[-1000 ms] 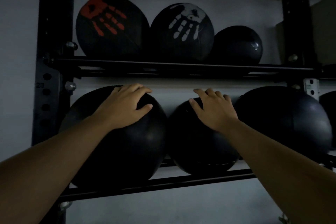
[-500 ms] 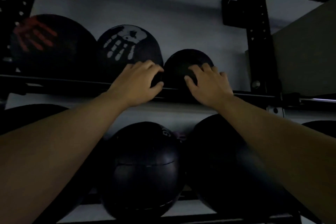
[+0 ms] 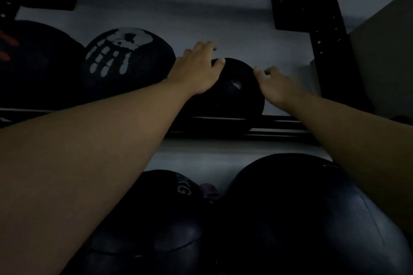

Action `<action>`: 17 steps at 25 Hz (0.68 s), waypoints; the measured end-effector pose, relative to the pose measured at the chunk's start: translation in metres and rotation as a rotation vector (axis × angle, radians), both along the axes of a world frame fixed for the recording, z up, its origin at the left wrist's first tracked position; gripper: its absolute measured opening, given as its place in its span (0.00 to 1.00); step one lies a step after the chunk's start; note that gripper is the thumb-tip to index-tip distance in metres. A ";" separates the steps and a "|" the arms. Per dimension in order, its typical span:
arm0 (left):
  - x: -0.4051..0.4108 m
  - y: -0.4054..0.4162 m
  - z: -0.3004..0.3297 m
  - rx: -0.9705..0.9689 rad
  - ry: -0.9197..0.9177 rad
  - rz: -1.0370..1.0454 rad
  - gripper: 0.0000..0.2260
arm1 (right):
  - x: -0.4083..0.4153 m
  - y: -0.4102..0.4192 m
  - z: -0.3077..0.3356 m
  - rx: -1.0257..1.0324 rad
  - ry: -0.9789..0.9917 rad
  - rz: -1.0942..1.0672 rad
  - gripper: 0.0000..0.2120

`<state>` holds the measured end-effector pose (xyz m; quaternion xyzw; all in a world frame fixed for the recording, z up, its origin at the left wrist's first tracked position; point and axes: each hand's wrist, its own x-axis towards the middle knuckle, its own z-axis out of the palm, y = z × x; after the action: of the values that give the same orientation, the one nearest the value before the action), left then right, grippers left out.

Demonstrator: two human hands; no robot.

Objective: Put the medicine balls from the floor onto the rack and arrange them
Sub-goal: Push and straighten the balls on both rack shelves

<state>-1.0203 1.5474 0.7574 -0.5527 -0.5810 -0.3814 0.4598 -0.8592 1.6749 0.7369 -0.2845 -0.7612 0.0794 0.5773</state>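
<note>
A small black medicine ball (image 3: pixel 232 94) sits on the upper shelf of the black rack (image 3: pixel 279 128). My left hand (image 3: pixel 197 69) lies over its top left, fingers curved around it. My right hand (image 3: pixel 278 86) is at the ball's right side, fingers spread and touching or nearly touching it. Left of it on the same shelf rest a ball with a white handprint (image 3: pixel 125 62) and a ball with a red handprint (image 3: pixel 33 58). On the lower shelf are a black ball marked KG (image 3: pixel 161 219) and a large black ball (image 3: pixel 301 214).
The scene is dim. A black rack upright (image 3: pixel 330 51) with holes stands right of the small ball, and a grey box (image 3: pixel 384 56) sits beyond it. A pale wall is behind the shelves. Shelf space lies between the small ball and the upright.
My hands left the lower-shelf balls and rose to the small ball on the upper shelf. Since half a second ago they spread apart to its two sides, and the view moved closer.
</note>
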 end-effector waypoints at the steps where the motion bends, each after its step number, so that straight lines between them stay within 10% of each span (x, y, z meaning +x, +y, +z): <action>1: 0.000 0.009 0.003 -0.008 -0.011 -0.017 0.25 | -0.008 0.005 0.002 -0.032 -0.010 0.058 0.39; 17: -0.011 0.068 -0.005 0.164 -0.212 -0.155 0.23 | -0.045 0.045 0.017 0.007 0.027 0.286 0.44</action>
<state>-1.0313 1.6153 0.7522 -0.5130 -0.5488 -0.5182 0.4087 -0.9039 1.7203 0.7540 -0.1697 -0.7865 0.1619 0.5713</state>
